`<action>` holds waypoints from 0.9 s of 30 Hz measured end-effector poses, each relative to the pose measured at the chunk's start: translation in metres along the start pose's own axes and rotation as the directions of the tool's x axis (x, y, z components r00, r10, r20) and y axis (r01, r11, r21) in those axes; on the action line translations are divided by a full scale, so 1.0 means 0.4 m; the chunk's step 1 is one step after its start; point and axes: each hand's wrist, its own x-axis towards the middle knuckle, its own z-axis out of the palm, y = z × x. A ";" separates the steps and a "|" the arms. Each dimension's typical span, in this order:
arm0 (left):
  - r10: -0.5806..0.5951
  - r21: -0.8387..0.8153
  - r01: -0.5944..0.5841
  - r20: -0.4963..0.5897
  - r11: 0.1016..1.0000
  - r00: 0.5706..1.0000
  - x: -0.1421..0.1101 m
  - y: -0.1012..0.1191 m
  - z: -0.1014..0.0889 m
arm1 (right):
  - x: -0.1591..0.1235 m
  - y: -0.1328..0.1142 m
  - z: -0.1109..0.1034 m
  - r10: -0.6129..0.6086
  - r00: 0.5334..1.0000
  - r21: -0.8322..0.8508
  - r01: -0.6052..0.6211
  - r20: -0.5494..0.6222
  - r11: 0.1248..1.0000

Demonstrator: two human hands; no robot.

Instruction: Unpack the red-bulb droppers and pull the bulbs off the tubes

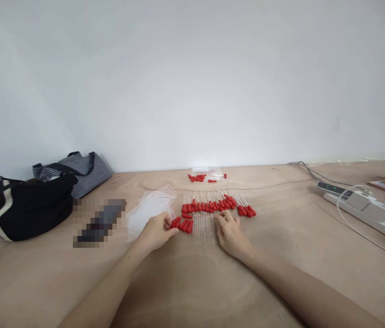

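Note:
My left hand [156,231] has its thumb and fingers curled at the edge of a small group of red rubber bulbs [187,226], closed on the nearest bulb [175,222]. Thin clear dropper tubes [200,228] lie side by side between my hands. At their right end, my right hand [229,231] pinches one clear tube [214,228] near its top. Just beyond lies a row of droppers [209,206] with red bulbs fitted on clear stems, bulbs towards me. Several more droppers [246,210] lie to the right of that row.
Flat clear zip bags [153,207] lie left of the droppers. Near the wall are loose red bulbs [197,177] on a clear bag. A blurred dark object [100,223], a black bag [42,207] and a striped bag [88,171] are left; a power strip [373,214] with cables is right.

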 end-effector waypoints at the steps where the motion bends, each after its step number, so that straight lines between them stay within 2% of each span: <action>1: 0.008 -0.024 -0.007 0.023 1.000 1.000 0.000 -0.003 0.000 | -0.001 -0.003 -0.002 -0.003 1.000 0.021 0.003 -0.002 1.000; 6: 0.063 -0.036 -0.062 0.043 0.997 0.997 0.004 -0.014 -0.007 | -0.004 -0.007 -0.010 -0.016 1.000 0.143 0.015 0.001 0.990; 10: 0.156 0.091 -0.148 -0.085 0.985 0.984 0.026 0.000 -0.007 | -0.001 -0.001 -0.013 -0.016 1.000 0.193 0.018 -0.011 0.981; 13: 0.183 0.233 -0.143 -0.157 0.962 0.971 0.062 0.021 0.006 | 0.002 0.004 -0.016 -0.020 1.000 0.223 0.023 -0.019 0.975; 16: 0.093 0.305 -0.042 -0.153 0.951 0.984 0.100 0.045 0.024 | 0.002 0.008 -0.019 -0.023 0.999 0.225 0.029 -0.030 0.974; 20: -0.031 0.300 0.067 -0.124 0.952 0.992 0.135 0.063 0.039 | 0.001 0.012 -0.022 -0.030 0.998 0.223 0.042 -0.061 0.974; 24: -0.070 0.284 0.099 -0.111 0.954 0.991 0.152 0.056 0.031 | -0.001 0.014 -0.021 -0.042 0.996 0.210 0.056 -0.073 0.976; 27: -0.048 0.278 0.088 -0.148 0.956 0.988 0.145 0.054 0.014 | -0.002 0.013 -0.021 -0.053 0.995 0.191 0.067 -0.081 0.979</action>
